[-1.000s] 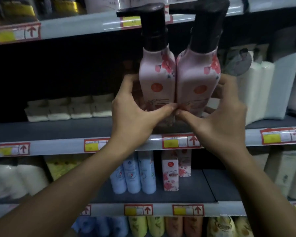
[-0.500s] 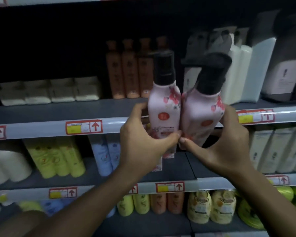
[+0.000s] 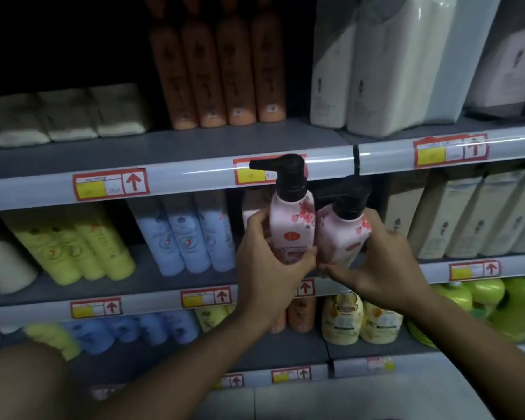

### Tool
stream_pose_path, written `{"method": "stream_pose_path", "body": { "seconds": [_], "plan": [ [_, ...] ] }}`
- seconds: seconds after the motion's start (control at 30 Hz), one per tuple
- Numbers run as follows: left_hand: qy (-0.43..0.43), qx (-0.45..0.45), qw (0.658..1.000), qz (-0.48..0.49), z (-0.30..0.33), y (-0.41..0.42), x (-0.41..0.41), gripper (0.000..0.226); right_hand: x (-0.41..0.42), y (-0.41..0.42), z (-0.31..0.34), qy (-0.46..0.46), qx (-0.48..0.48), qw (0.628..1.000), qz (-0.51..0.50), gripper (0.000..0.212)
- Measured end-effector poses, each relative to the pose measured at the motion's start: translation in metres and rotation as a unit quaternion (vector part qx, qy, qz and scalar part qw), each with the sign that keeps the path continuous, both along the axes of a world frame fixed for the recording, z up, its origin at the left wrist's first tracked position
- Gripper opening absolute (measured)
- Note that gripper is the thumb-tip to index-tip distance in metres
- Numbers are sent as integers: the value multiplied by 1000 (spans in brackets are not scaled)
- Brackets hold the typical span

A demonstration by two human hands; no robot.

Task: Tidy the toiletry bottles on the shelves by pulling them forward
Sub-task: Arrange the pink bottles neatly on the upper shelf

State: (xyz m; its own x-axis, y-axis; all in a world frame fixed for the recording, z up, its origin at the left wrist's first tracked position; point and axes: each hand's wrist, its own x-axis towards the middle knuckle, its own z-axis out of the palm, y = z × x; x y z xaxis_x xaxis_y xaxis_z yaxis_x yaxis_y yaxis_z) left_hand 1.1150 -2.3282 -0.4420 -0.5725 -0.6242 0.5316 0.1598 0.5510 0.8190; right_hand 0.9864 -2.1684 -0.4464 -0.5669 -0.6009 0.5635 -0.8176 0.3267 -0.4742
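I hold two pink floral pump bottles with black pump heads in front of the middle shelf. My left hand (image 3: 270, 268) grips the left pink bottle (image 3: 291, 225), which stands upright. My right hand (image 3: 385, 265) grips the right pink bottle (image 3: 344, 234), which tilts to the right. The two bottles touch side by side, and my thumbs nearly meet at their bases. Their bottoms are hidden behind my fingers. Another pink bottle (image 3: 252, 204) shows dimly behind them on the middle shelf (image 3: 152, 283).
Blue bottles (image 3: 185, 234) and yellow-green bottles (image 3: 76, 247) stand left on the middle shelf, beige packs (image 3: 467, 213) right. Above are orange bottles (image 3: 219, 65) and white refill packs (image 3: 376, 68). The lower shelf holds cream jars (image 3: 343, 319) and green bottles (image 3: 482, 298).
Both hands have carried the two pink bottles down from the upper shelf level to the middle shelf opening. The right bottle has tilted to the right.
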Motion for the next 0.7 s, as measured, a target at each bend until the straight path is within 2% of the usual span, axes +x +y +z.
{"method": "stream_pose_path", "body": {
  "seconds": [0.23, 0.37, 0.53, 0.7],
  "plan": [
    [-81, -4, 996, 31, -25, 1, -20, 73, -13, -4, -17, -68, 49, 995, -53, 95],
    [-109, -10, 994, 30, -32, 3, -22, 75, -17, -7, -13, -104, 47, 991, -77, 92],
    [-120, -10, 992, 25, -29, 4, -25, 76, -23, -8, -10, -95, 70, 986, -117, 92],
    [-148, -53, 987, 42, -29, -1, -21, 76, -25, 1, -3, -50, 107, 984, -134, 92]
  ]
}}
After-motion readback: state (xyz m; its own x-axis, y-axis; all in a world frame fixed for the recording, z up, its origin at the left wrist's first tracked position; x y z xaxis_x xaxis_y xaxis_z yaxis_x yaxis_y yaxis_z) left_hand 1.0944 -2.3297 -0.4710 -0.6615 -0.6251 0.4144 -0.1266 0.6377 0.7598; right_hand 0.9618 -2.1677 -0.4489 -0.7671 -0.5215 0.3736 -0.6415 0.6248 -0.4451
